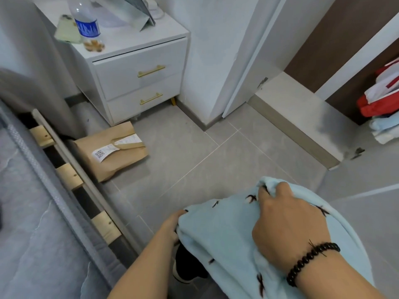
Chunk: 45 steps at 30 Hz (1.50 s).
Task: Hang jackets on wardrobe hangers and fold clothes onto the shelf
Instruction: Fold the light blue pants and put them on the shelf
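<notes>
A light blue fleece garment [224, 238] with small dark bird marks is held in front of me, low in the view. My left hand [171, 225] grips its left edge, fingers tucked under the cloth. My right hand [287, 221], with a dark bead bracelet on the wrist, lies on top and pinches a fold at the upper edge. At the far right, the open wardrobe's low shelf [345, 128] carries a stack of folded clothes [380, 108], red and white on top, pale blue and white below.
A white nightstand [138, 76] with gold drawer handles stands at the back, a water bottle [86, 20] on top. A brown paper bag [116, 154] lies on the grey tile floor beside the bed frame [71, 167]. The grey mattress fills the left.
</notes>
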Each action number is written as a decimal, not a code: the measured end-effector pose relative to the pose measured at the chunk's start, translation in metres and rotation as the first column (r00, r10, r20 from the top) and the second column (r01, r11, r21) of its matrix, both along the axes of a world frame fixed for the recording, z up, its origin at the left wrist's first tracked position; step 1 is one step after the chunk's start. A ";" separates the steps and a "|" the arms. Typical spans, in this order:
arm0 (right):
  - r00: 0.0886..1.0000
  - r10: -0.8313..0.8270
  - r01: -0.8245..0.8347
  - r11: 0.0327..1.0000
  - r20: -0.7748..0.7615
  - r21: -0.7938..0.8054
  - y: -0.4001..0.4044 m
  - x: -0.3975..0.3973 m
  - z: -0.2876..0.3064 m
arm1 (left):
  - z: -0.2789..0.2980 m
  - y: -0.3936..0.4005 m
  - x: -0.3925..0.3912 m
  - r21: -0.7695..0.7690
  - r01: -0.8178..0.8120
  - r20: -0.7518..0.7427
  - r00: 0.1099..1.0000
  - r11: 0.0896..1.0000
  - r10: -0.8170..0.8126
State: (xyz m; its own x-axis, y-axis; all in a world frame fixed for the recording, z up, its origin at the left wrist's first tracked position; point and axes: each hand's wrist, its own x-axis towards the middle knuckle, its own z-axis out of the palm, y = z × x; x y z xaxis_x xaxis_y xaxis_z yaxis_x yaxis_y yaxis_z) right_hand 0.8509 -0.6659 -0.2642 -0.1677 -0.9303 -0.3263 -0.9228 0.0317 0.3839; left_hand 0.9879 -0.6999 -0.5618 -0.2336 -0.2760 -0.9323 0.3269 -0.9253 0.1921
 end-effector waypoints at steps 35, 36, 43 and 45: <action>-0.133 0.139 0.596 0.802 0.981 -0.033 0.180 -0.144 0.060 | 0.341 0.131 -0.114 -0.799 0.090 -0.170 0.914 0.595 -0.367; -0.113 0.117 0.571 0.820 0.987 -0.032 0.188 -0.146 0.057 | 0.345 0.135 -0.115 -0.828 0.202 -0.069 0.889 0.523 -0.453; -0.104 0.197 0.636 0.767 0.975 -0.088 0.209 -0.157 0.061 | 0.347 0.166 -0.135 -0.857 0.337 0.077 0.832 0.391 -0.549; -0.110 0.215 0.651 0.753 0.970 -0.093 0.211 -0.157 0.063 | 0.342 0.166 -0.140 -0.855 0.315 0.063 0.852 0.412 -0.520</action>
State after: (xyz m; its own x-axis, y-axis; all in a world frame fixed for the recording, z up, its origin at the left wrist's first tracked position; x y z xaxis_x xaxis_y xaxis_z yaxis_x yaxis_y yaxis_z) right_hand 0.6935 -0.4552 -0.2017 -0.3423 -0.9396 -0.0034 -0.1661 0.0641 -0.9840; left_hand 0.8484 -0.5343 -0.2193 -0.6765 -0.6896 -0.2585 0.0675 -0.4076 0.9107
